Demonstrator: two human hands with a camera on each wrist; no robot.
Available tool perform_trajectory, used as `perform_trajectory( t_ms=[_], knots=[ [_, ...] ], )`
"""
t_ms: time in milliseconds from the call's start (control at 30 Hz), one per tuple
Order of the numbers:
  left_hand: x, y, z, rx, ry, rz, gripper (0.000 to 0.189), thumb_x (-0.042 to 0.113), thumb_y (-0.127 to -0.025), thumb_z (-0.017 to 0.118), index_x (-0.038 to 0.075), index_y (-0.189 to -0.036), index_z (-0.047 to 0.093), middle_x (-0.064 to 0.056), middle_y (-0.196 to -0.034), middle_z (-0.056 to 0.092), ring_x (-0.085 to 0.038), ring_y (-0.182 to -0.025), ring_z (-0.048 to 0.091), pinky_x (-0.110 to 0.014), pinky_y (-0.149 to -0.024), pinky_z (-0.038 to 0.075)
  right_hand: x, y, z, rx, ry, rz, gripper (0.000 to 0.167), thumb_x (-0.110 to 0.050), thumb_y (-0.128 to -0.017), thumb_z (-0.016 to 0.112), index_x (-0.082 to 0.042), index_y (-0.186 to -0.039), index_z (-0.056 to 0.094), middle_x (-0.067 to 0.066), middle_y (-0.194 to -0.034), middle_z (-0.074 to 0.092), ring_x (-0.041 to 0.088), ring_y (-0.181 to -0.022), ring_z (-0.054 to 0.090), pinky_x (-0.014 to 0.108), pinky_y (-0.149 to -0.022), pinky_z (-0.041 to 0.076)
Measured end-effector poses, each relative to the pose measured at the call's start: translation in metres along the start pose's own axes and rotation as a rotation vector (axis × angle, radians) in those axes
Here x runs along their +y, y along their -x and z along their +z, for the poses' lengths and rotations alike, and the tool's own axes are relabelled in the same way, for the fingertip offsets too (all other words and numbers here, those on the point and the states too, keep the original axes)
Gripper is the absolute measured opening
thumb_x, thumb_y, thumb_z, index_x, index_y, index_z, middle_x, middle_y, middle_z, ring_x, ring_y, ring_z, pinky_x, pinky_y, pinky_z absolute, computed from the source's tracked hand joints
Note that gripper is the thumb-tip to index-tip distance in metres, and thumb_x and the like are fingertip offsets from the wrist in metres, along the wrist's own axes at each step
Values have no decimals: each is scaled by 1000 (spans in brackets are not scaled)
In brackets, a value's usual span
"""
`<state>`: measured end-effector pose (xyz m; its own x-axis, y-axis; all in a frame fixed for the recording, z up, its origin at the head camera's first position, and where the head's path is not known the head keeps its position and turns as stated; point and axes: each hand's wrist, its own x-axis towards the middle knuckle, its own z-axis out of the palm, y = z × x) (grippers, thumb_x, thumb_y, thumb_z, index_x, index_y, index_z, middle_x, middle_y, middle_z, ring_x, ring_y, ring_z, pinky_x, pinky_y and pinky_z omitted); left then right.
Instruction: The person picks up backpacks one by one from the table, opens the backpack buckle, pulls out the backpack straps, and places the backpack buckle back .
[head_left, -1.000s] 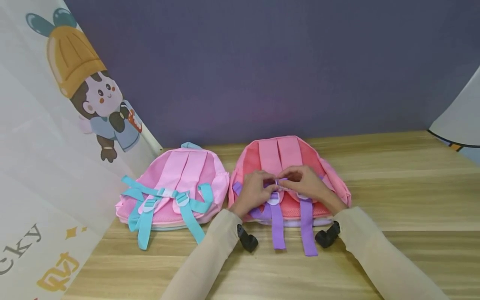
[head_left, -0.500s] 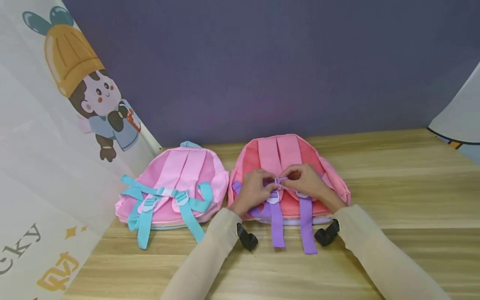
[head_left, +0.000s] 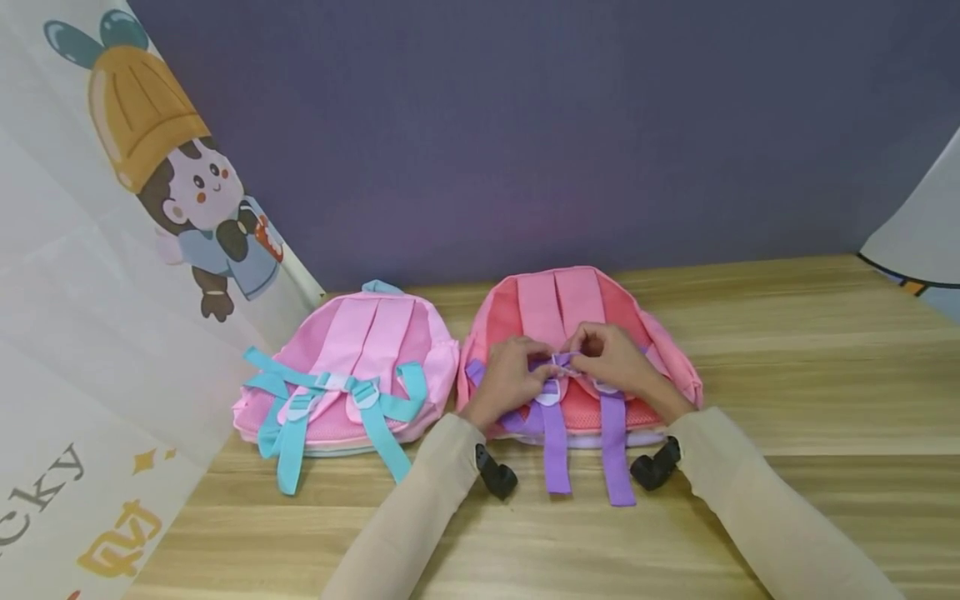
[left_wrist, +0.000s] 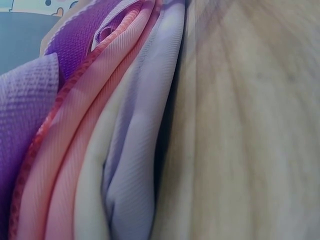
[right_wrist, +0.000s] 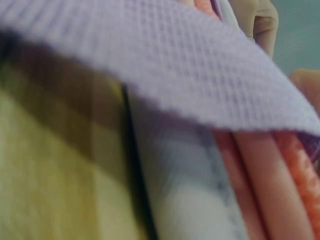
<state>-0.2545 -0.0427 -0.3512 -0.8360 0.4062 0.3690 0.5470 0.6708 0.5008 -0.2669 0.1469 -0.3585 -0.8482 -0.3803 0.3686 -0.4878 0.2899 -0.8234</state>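
Note:
A coral-pink backpack (head_left: 577, 292) lies with its shoulder straps facing up, both hands over its middle. My left hand (head_left: 507, 380) pinches a small pale buckle (head_left: 557, 362) on the purple webbing strap. Close to its right, my right hand (head_left: 621, 363) pinches the same purple strap (head_left: 568, 359) between thumb and fingers. Two loose purple strap ends (head_left: 617, 454) hang over the pack's lower edge onto the table. In the right wrist view, purple webbing (right_wrist: 165, 65) covers much of the scene, with fingers (right_wrist: 262, 22) partly visible at the upper right.
Left of it, against its side, lies a light pink backpack (head_left: 348, 333) with turquoise straps (head_left: 292, 454). The wooden table (head_left: 787, 358) ends at a dark blue-grey panel (head_left: 570, 142) behind. A white curtain (head_left: 90, 317) with cartoon prints hangs at the left.
My right fingertips have shifted slightly right, away from the buckle, and a bit more purple strap shows between the hands. My left hand has stayed almost in place.

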Motion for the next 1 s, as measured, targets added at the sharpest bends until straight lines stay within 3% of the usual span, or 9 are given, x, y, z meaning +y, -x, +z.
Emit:
perform_trajectory(
  t_ms=[167, 300, 800, 1000],
  knots=[
    [-3, 1, 1, 7, -10, 28, 19, 18, -83, 72, 10, -99, 75, -4, -97, 72, -16, -92, 65, -34, -86, 46, 3, 1, 1, -33, -21, -40, 16, -2, -85, 67, 2, -100, 62, 15, -93, 66, 6, -84, 63, 20, -75, 51],
    [-5, 1, 2, 8, -18, 40, 19, 18, -83, 72, 9, -99, 74, -4, -98, 72, -16, -92, 65, -34, -86, 46, 4, 2, 2, -36, 16, -28, 20, -10, -86, 69, -3, -104, 69, 14, -99, 70, 5, -87, 64, 20, -78, 51],
    [-6, 0, 3, -9, 16, 5, 17, 19, -83, 73, 10, -97, 75, -3, -96, 72, -14, -91, 64, -30, -83, 48, 2, 1, 3, -3, 34, -25, 3, 0, -83, 68, 2, -84, 69, 14, -82, 68, 1, -73, 59, 16, -68, 49],
    [-3, -1, 1, -2, 14, 14, 16, 20, -83, 72, 10, -96, 75, -3, -94, 71, -14, -87, 63, -29, -79, 47, -1, 1, 1, -5, 33, -13, 6, 2, -83, 64, 0, -78, 62, 16, -88, 68, 6, -77, 61, 17, -68, 49]
  ],
)
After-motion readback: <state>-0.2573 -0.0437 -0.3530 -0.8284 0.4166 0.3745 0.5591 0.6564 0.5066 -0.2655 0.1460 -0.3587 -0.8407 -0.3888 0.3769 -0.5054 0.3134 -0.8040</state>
